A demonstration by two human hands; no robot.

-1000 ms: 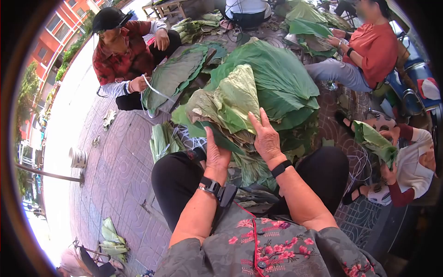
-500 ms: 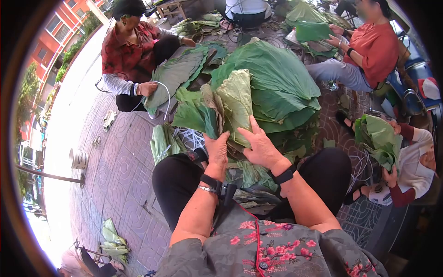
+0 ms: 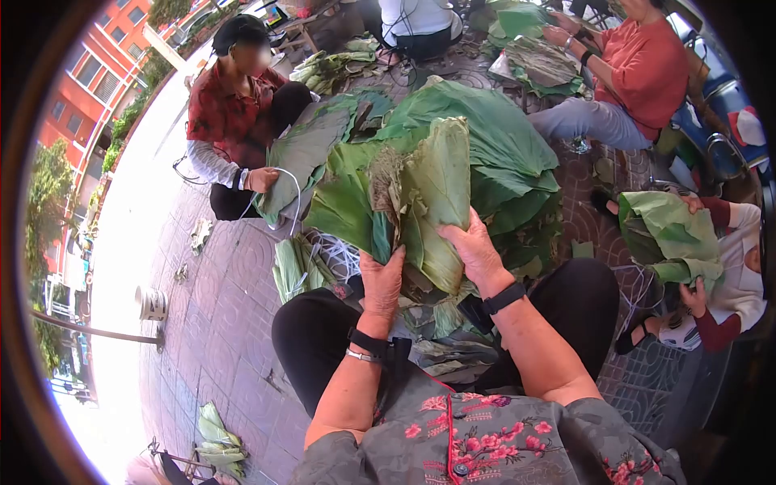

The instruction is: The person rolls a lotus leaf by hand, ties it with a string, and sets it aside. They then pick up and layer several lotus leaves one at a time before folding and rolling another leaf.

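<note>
Our left hand (image 3: 381, 281) and right hand (image 3: 478, 249) each grip folded leaves (image 3: 441, 182); pinching too hard might tear them.

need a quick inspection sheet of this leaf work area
Surface: patterned grey paving tiles bearing leaf scraps
Job's things: long pale green leaf, broad green leaf, heaped large green leaves
Clutter: tangled white plastic strips, white cylindrical bucket
Hands: left hand grips the broad leaf; right hand grips the pale one
Cables: thin dark loop, perhaps a cord, beside person in red patterned shirt
Surroundings: seated person in coral top, orange building
</note>
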